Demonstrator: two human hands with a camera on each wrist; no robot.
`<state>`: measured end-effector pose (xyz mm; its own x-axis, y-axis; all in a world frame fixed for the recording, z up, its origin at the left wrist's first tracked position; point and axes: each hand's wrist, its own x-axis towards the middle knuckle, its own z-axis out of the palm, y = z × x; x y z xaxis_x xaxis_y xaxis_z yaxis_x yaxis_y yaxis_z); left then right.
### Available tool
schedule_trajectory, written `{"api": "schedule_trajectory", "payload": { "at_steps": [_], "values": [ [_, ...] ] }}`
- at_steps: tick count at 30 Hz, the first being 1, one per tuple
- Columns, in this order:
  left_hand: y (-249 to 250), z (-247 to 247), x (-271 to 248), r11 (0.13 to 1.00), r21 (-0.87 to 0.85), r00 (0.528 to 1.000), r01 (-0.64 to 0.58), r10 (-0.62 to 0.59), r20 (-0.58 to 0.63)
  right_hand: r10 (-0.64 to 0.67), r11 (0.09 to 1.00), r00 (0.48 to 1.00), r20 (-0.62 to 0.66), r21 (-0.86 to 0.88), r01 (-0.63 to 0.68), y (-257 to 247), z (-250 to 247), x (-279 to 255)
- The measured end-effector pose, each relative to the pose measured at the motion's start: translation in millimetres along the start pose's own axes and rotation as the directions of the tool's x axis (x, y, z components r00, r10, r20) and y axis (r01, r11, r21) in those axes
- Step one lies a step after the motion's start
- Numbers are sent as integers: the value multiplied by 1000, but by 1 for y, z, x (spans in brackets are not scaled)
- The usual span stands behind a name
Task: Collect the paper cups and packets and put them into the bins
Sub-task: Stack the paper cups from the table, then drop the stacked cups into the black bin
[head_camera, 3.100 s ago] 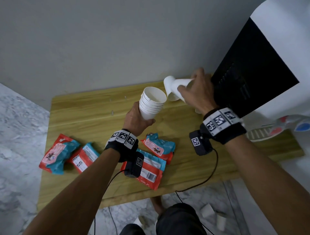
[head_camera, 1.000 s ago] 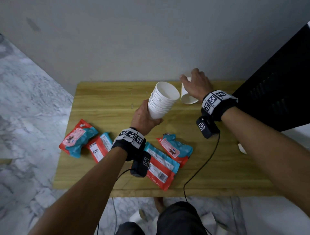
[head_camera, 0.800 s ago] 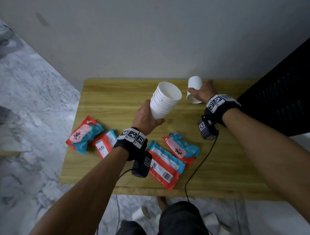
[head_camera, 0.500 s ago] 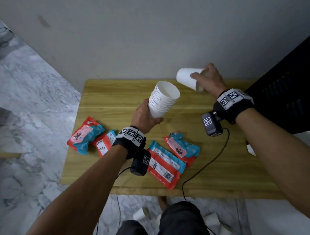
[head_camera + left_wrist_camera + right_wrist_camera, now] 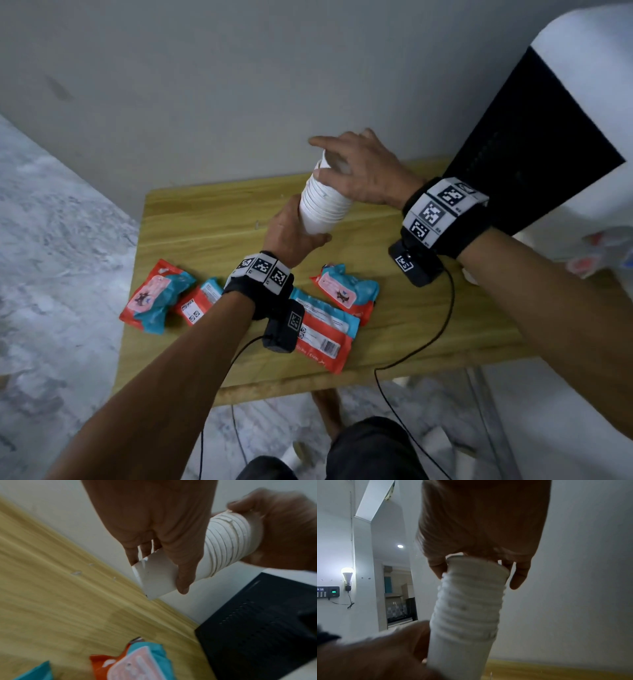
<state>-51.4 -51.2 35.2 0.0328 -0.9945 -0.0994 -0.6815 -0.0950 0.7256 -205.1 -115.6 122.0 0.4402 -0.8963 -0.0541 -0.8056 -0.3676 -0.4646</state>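
Since half a second ago, the right hand (image 5: 363, 173) has swung its single cup over from beside the wall and now seats it on top of the stack of paper cups (image 5: 323, 205), where before the cup was held apart, tilted in the air.

Largest in view, the wooden table (image 5: 212, 226) stands against the grey wall (image 5: 239, 85), with a black bin (image 5: 534, 164) at its right end. On the table lie four red-and-blue packets: one at the far left (image 5: 154, 301), a second just beside it (image 5: 200, 301), a long one (image 5: 325, 332) partly under the left wrist's camera, and one (image 5: 346, 293) near the middle.

Above the table, the left hand (image 5: 291, 233) curls its fingers and thumb round the lower part of the stack, holding it clear of the surface and slightly tilted. The right hand covers the top cup (image 5: 476, 569), fingers bent down round its rim on both sides, index finger stretched out past it. Both hands touch the same stack, one at each end.
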Motion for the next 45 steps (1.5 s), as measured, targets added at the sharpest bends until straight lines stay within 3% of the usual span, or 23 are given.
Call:
{"api": "schedule_trajectory", "payload": {
  "at_steps": [6,10,18,23,29,37,41,45],
  "values": [
    [20,-3,-33,995,-20,992,-101,103,72,79,996,997,2,48,-79,-17,7,-62],
    [34,-4,-66,976,-73,969,-204,212,130,170,978,983,-75,138,-158,-27,-4,-120],
    [54,7,-171,894,-265,863,-361,428,269,426,869,861,-278,390,-304,-58,7,-278],
    [62,47,-253,881,-345,766,-323,457,452,632,714,712,-308,587,-380,-63,40,-395],
    [84,112,-346,881,-396,627,-260,465,625,840,480,464,-282,785,-392,-60,70,-541],
    [111,216,-472,911,-413,456,2,367,811,975,209,122,-187,957,-203,-56,127,-725],
    [122,276,-541,932,-363,367,23,330,870,995,92,-32,-96,991,-95,-44,175,-813],
    [120,356,-615,958,-287,317,19,266,910,986,-21,-166,26,999,30,-16,235,-904]
  ]
}}
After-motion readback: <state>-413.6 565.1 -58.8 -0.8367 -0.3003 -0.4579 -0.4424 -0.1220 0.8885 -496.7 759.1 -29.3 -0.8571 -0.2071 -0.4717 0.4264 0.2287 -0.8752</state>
